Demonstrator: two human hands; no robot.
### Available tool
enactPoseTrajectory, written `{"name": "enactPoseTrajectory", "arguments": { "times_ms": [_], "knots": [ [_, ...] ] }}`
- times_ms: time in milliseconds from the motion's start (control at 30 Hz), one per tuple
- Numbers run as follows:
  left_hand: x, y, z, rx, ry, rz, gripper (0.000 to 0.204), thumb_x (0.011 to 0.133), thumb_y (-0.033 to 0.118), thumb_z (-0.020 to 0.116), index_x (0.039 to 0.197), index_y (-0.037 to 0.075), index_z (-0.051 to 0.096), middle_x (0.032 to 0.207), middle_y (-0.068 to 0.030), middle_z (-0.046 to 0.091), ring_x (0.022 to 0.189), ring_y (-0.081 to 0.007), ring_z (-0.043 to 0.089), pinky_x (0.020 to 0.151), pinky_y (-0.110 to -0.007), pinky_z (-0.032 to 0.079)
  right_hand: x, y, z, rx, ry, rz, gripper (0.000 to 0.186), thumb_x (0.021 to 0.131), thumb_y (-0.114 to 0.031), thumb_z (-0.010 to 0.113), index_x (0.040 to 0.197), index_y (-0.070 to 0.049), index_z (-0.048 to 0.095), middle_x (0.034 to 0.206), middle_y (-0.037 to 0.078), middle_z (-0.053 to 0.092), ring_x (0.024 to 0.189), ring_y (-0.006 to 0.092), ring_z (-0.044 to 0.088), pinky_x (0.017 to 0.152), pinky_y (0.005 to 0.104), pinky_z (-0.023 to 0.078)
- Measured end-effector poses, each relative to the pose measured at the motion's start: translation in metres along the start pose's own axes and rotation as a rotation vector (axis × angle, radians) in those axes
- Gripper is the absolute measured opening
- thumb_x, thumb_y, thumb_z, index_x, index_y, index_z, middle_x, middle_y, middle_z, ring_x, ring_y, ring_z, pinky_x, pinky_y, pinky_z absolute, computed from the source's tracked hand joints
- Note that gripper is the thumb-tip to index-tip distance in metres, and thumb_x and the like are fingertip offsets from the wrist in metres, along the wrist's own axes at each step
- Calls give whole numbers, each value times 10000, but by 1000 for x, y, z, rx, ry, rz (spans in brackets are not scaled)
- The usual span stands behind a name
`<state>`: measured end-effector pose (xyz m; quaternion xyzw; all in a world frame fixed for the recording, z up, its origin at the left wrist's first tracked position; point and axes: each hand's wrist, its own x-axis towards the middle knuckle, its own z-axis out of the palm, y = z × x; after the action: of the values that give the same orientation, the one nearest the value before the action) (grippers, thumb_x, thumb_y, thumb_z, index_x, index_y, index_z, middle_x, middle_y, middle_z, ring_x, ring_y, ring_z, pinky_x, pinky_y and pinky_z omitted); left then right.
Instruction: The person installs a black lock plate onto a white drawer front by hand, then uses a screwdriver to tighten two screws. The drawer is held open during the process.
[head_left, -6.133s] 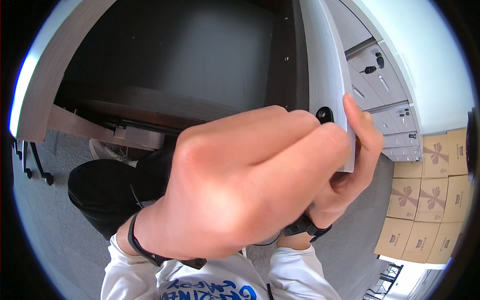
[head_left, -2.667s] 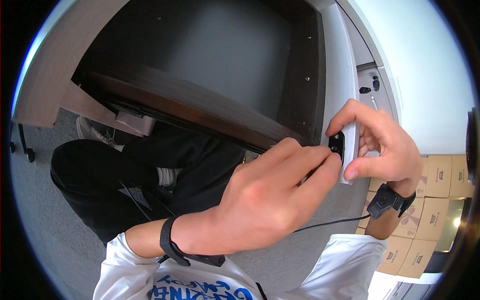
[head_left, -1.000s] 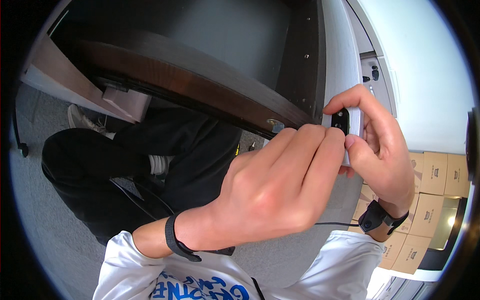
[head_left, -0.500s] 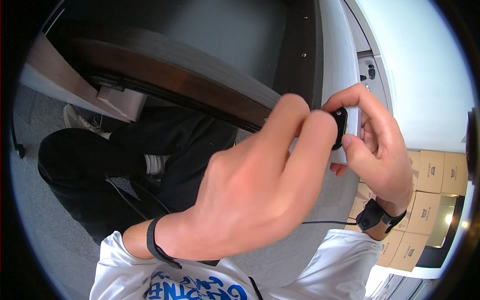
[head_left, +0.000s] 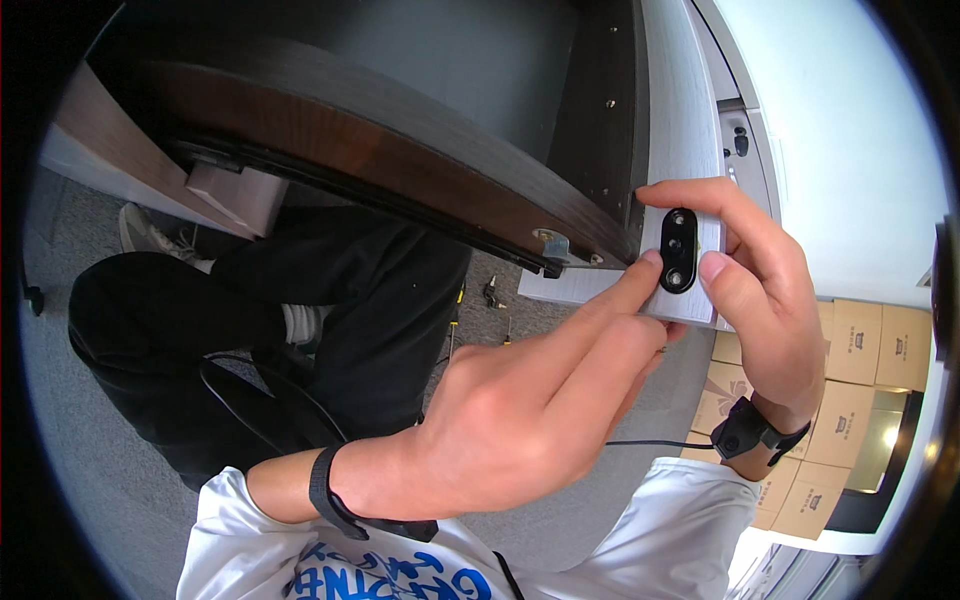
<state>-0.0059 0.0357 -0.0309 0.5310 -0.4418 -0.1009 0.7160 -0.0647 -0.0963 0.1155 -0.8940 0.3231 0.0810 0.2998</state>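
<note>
A dark-brown wooden drawer box adjoins a pale wood-grain panel. The left hand, fingers narrowed, shows no clear hold; the right hand grips the panel. Near the panel's end sits a black rounded-oblong plate, seemingly positioned; full fastening cannot be judged.

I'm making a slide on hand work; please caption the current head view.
Left hand and right hand bracket a black oblong fitting on the pale panel of a dark drawer.
</note>
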Motion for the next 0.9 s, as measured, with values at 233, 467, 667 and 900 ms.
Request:
{"name": "enactPoseTrajectory", "arguments": {
  "times_ms": [233,467,667,900],
  "knots": [
    [-4,0,0,94,-59,13,186,824,-6,789,974,38,688,1231,-277,693,691,-239,749,559,-218,550,1,2,4,29,22,-3,395,874,-107,452,1174,75,633,1105,125,667,946,135,612,864,269,484],
    [-8,2,1,108,-67,38,204,798,8,808,955,65,690,1200,-276,703,590,-207,718,491,-213,518,5,2,7,19,66,12,337,870,-62,462,1115,81,644,1052,125,667,890,113,619,800,256,499],
    [-6,1,3,125,-33,53,203,796,16,813,945,49,679,1206,-281,699,548,-177,687,475,-214,499,7,-4,11,34,80,40,392,855,-21,433,1198,68,601,972,88,668,671,47,574,545,189,445],
    [-6,5,1,173,-136,27,201,797,12,810,919,34,651,1259,-309,665,540,-151,673,472,-216,489,7,-8,22,-6,205,-8,431,865,-4,416,1263,44,573,790,10,614,486,-9,411,421,174,358]
  ]
}}
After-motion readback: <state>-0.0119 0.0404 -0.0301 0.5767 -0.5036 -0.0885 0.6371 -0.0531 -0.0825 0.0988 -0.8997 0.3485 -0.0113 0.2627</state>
